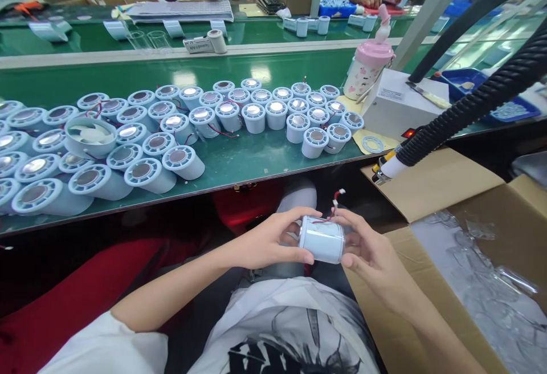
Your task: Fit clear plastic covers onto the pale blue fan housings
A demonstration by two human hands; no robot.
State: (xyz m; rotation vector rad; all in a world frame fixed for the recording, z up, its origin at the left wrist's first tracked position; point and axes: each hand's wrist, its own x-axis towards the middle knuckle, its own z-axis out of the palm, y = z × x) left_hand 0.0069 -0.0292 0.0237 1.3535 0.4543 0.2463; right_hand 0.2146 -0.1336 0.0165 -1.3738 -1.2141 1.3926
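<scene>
Above my lap, a light-blue fan housing (321,240) lies on its side between my two hands, with what looks like a clear plastic sleeve around it. A red and dark wire with a white plug sticks up from its top. My left hand (287,240) grips the left end, thumb in front and fingers behind. On the right end, the fingers and thumb of my right hand (367,248) are closed around the rim. Many similar blue fan housings (147,174) stand on the green bench (239,166) ahead, several with red wires showing.
An open cardboard box (393,260) holding clear plastic pieces (491,283) sits at my right. Nearby are a grey box (397,100), a black flexible hose (465,100) and a pink bottle (370,69). Two people work across the bench, beyond a conveyor (256,66).
</scene>
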